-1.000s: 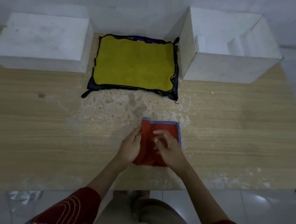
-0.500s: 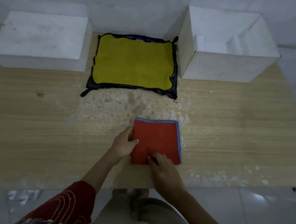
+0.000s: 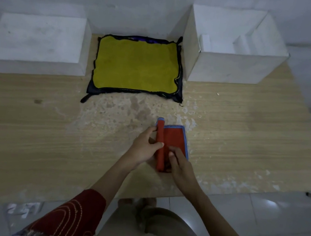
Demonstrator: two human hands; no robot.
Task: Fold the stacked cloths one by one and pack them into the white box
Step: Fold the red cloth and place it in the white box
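A folded red cloth (image 3: 174, 141) with a blue edge lies near the table's front edge. My left hand (image 3: 144, 148) grips its left side, which is lifted and rolled up into a ridge. At the cloth's near part, my right hand (image 3: 180, 165) holds it with curled fingers. A stack of cloths (image 3: 136, 68) with a yellow one on top lies flat at the back middle. The open white box (image 3: 230, 66) stands at the back right, and I see no cloth inside it.
A closed white box (image 3: 38, 44) stands at the back left. The wooden table (image 3: 26, 128) has a worn pale patch in front of the stack. Below the front edge are a tiled floor and my legs.
The red cloth lay flat half a second ago. My left hand has since lifted its left edge and turned it over toward the right; my right hand moved up onto the cloth.
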